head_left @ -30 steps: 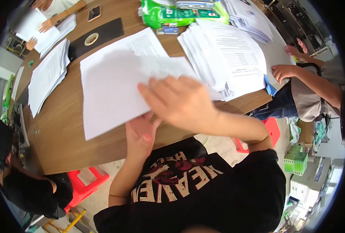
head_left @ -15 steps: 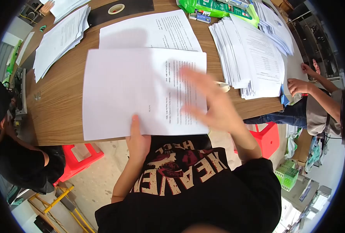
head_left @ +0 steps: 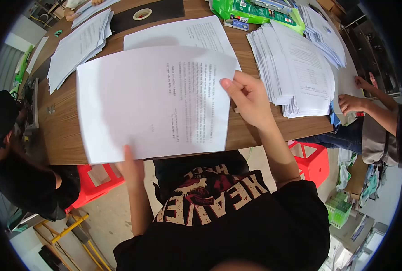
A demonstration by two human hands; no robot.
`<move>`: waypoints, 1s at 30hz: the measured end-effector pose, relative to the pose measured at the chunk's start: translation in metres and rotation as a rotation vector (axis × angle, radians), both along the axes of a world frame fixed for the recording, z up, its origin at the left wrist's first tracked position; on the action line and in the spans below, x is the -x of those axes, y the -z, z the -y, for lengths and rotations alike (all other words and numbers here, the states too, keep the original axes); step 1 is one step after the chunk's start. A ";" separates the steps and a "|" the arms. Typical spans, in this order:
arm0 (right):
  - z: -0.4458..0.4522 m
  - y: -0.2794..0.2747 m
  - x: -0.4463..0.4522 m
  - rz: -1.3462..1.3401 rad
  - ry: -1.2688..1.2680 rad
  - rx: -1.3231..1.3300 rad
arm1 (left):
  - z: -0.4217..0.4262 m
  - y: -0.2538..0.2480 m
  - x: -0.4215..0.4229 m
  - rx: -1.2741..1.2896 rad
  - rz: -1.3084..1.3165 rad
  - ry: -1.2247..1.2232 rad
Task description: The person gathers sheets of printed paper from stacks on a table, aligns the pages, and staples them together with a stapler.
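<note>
Nearest us, our left hand [head_left: 131, 168], somewhat blurred, is clamped on the near edge of the printed sheet [head_left: 151, 104], its thumb on top, fingers hidden beneath. Our right hand [head_left: 251, 98] pinches the sheet's right edge between thumb and fingers. We see the sheet overhanging the near edge of the wooden table [head_left: 58, 137] and partly covering a second sheet [head_left: 183, 35]. Farther off, we find a paper stack [head_left: 311, 74] at right and a tape roll [head_left: 142, 14] at far left.
</note>
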State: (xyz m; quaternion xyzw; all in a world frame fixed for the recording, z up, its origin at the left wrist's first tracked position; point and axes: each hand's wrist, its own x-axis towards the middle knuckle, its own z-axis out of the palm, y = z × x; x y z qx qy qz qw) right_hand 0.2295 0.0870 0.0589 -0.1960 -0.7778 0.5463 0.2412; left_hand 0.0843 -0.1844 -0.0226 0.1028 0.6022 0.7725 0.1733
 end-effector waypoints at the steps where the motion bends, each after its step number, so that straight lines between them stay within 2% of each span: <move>1: 0.000 -0.001 0.002 -0.053 0.033 0.015 | 0.004 -0.011 0.011 -0.102 -0.096 -0.074; 2: -0.001 -0.001 0.004 -0.107 0.067 0.032 | 0.004 -0.025 0.018 -0.203 -0.193 -0.146; 3: -0.002 -0.001 0.005 -0.110 0.064 0.033 | 0.000 -0.046 0.021 -0.089 -0.159 -0.401; 4: -0.004 -0.001 0.006 -0.122 0.070 -0.005 | 0.010 -0.042 0.036 0.132 -0.383 -0.590; 5: -0.005 -0.002 0.007 -0.135 0.076 -0.044 | -0.004 -0.071 0.032 0.238 -0.539 -0.689; 6: -0.005 -0.004 0.008 -0.138 0.073 -0.044 | -0.014 -0.089 0.031 0.134 -0.659 -0.631; 9: 0.002 -0.013 0.013 -0.094 0.029 -0.122 | -0.040 -0.127 0.042 0.346 -1.215 -0.176; 12: 0.009 -0.018 0.018 -0.084 0.024 -0.046 | -0.100 -0.156 0.034 0.369 -1.586 0.096; 14: 0.008 -0.021 0.017 -0.096 -0.002 0.152 | -0.112 -0.158 0.027 0.265 -1.606 0.171; 15: 0.006 -0.024 0.016 -0.101 0.003 0.149 | -0.108 -0.158 0.022 0.277 -1.601 0.294; 16: 0.003 -0.029 0.015 -0.104 -0.028 0.302 | -0.100 -0.157 0.013 0.289 -1.591 0.422; 17: 0.001 -0.033 0.014 -0.107 -0.062 0.455 | -0.093 -0.158 0.003 0.286 -1.592 0.430; 18: -0.003 -0.035 0.013 -0.112 -0.060 0.459 | -0.086 -0.160 -0.007 0.422 -1.529 0.557; 20: -0.010 -0.036 0.012 -0.171 -0.132 0.680 | -0.080 -0.152 -0.014 0.568 -1.460 0.691; 23: -0.015 -0.031 0.016 -0.100 -0.124 0.785 | -0.073 -0.093 -0.019 0.587 -1.559 0.544; 25: -0.016 -0.018 0.023 -0.105 -0.153 0.797 | -0.075 -0.070 -0.015 0.631 -1.656 0.300; 28: -0.015 -0.012 0.027 -0.120 -0.095 0.799 | -0.065 -0.089 -0.013 0.686 -1.588 0.306; 30: -0.016 -0.012 0.025 -0.026 -0.206 0.633 | -0.055 -0.110 -0.010 0.672 -1.566 0.337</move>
